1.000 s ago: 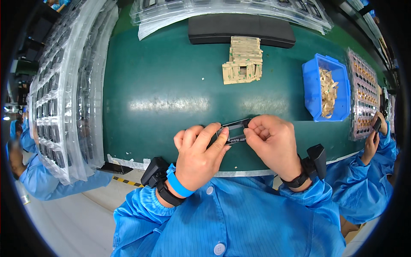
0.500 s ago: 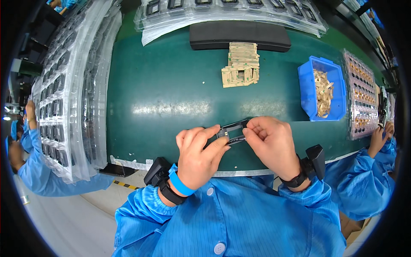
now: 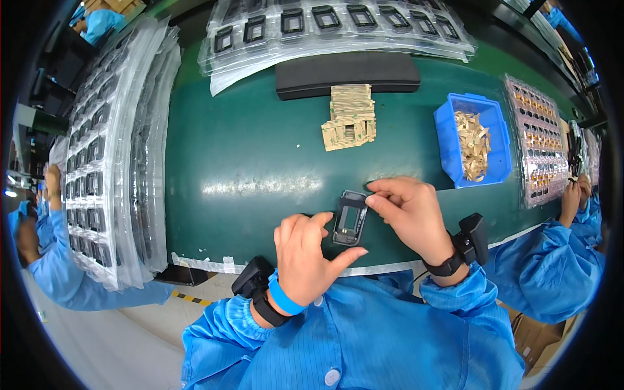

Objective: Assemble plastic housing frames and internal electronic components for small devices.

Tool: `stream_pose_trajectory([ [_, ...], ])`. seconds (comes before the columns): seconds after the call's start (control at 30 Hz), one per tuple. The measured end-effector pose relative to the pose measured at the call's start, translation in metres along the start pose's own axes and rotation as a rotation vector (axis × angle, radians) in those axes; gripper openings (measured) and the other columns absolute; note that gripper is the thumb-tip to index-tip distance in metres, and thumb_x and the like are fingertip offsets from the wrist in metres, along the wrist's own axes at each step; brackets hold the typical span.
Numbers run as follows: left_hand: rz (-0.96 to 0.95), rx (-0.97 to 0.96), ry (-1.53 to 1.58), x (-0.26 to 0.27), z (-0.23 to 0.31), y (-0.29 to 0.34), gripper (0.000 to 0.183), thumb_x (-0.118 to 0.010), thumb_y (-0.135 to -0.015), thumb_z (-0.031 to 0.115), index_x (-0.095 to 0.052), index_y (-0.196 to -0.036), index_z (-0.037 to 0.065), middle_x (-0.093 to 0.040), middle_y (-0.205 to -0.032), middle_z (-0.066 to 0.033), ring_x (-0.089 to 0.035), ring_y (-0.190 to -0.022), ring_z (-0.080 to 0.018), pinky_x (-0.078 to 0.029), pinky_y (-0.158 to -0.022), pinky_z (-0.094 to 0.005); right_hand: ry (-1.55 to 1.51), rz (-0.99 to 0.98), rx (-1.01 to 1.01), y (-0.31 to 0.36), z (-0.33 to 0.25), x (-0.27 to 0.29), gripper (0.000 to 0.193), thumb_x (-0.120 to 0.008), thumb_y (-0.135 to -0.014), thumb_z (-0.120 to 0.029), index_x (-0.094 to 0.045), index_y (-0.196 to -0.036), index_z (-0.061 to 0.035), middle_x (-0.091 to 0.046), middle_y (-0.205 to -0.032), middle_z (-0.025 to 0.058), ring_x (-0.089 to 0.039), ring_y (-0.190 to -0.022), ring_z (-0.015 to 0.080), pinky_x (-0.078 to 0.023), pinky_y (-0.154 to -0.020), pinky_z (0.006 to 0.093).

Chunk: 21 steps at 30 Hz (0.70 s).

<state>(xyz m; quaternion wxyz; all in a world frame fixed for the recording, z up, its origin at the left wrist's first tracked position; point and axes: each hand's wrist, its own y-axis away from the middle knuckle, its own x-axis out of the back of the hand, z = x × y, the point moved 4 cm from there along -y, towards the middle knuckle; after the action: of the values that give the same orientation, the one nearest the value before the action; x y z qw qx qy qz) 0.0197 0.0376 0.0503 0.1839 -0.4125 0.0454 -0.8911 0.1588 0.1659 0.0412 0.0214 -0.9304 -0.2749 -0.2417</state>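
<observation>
our left hand (image 3: 304, 260) pinches the small dark rectangular plastic frame (image 3: 350, 218) steady while our right hand's (image 3: 409, 214) fingertips (image 3: 372, 201) press its top edge.

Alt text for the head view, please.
Over a green table, the left hand and right hand hold a small dark rectangular frame. A stack of tan sheets and a blue bin lie beyond.
</observation>
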Motion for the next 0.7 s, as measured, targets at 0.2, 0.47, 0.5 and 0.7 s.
stream_pose_trajectory([
  [0.2,-0.054,-0.056,0.032,-0.001,-0.017,-0.034,0.026,-0.068,-0.086,0.010,-0.068,-0.111,0.003,-0.058,-0.091,-0.0104,-0.054,-0.088,-0.0294,-0.043,-0.083,-0.0383,-0.124,-0.095,-0.069,-0.002,0.004,0.000,0.023,-0.076,-0.082,-0.012,-0.073,-0.101,0.0001,-0.066,-0.079,0.0108,-0.064,-0.062,0.0172,-0.050,-0.053,0.0299],
  [0.47,-0.101,-0.052,0.032,-0.012,-0.019,-0.046,0.020,-0.070,-0.085,0.007,-0.074,-0.104,0.006,-0.056,-0.088,-0.0062,-0.051,-0.085,-0.0245,-0.041,-0.080,-0.0356,-0.068,-0.057,-0.010,-0.001,0.008,-0.004,0.018,-0.076,-0.081,-0.013,-0.075,-0.097,-0.0031,-0.065,-0.077,0.0103,-0.063,-0.061,0.0195,-0.049,-0.054,0.0315],
  [0.5,-0.092,-0.049,0.035,-0.012,-0.019,-0.046,0.020,-0.071,-0.084,0.008,-0.074,-0.103,0.006,-0.056,-0.087,-0.0057,-0.051,-0.085,-0.0241,-0.041,-0.080,-0.0355,-0.040,-0.030,0.038,-0.002,0.007,-0.004,0.017,-0.076,-0.081,-0.012,-0.075,-0.095,-0.0039,-0.064,-0.076,0.0104,-0.063,-0.061,0.0208,-0.049,-0.055,0.0326],
  [0.7,-0.077,-0.047,0.048,-0.014,-0.021,-0.054,0.016,-0.073,-0.082,0.011,-0.075,-0.098,0.008,-0.057,-0.085,-0.0042,-0.052,-0.084,-0.0243,-0.040,-0.078,-0.0364,0.023,0.026,0.068,-0.007,0.000,-0.007,0.011,-0.075,-0.080,-0.012,-0.073,-0.087,-0.0039,-0.063,-0.074,0.0114,-0.062,-0.063,0.0260,-0.049,-0.057,0.0360],
])
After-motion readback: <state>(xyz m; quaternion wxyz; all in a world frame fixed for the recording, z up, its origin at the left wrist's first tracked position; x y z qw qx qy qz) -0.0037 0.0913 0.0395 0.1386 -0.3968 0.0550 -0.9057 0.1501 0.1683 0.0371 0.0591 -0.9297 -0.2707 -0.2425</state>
